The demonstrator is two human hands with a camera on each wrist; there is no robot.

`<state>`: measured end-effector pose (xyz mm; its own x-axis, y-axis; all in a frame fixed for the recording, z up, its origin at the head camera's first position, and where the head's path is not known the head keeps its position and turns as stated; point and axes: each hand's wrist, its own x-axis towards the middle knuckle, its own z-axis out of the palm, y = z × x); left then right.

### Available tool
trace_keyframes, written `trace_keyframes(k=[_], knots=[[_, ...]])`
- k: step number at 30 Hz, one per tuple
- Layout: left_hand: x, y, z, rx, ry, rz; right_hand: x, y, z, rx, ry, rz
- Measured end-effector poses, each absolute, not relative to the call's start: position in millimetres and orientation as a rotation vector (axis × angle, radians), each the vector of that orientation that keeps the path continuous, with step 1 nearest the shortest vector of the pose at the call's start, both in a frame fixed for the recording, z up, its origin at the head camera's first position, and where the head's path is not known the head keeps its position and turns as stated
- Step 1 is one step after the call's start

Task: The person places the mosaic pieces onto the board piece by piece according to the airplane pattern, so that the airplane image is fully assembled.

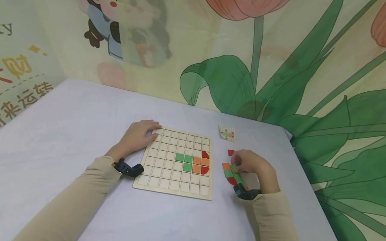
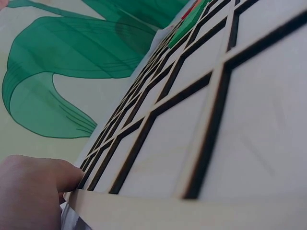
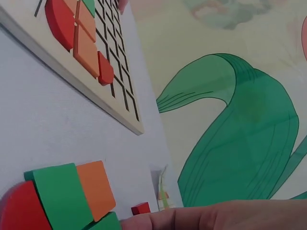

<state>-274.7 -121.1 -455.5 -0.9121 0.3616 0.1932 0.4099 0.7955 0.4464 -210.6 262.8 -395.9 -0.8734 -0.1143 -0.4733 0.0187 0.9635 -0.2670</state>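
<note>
The wooden grid board [image 1: 169,194] lies on the table. My left hand [image 1: 139,134] holds its far left corner, the thumb [image 2: 69,176] at the edge. Set in the board's right side are three green squares [image 1: 188,158], several orange squares [image 1: 197,160] and two rounded red pieces [image 1: 205,170]. To the right of the board, my right hand [image 1: 248,162] pinches a green tile [image 1: 233,166] in a cluster of loose tiles. An orange tile [image 3: 96,189], another green tile [image 3: 62,191] and a rounded red piece [image 3: 24,208] lie beside it; the hand hides part of the cluster.
A small red piece [image 1: 231,152] lies apart beyond the cluster. Farther back, a pattern card [image 1: 227,134] with a curled corner rests on the white tablecloth [image 1: 99,110]. A printed backdrop [image 1: 205,40] rises behind the table.
</note>
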Motion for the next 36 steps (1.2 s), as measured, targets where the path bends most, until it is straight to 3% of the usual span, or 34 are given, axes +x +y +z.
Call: trace_keyframes(k=[11,18,22,36], knots=[[-276,-122,-455,-0.639,-2.870,-0.749,-219,252,-397,0.001,2.829,-0.552],[-274,-122,-454,-0.627,-2.872,-0.761,-216,177,-403,-0.523,3.018,-0.842],[-275,-122,-455,-0.633,-2.866,-0.758,-208,132,-414,-0.691,2.982,-0.930],[-276,-123,-457,-0.624,-2.858,-0.765,-199,100,-445,-0.631,3.102,-0.893]])
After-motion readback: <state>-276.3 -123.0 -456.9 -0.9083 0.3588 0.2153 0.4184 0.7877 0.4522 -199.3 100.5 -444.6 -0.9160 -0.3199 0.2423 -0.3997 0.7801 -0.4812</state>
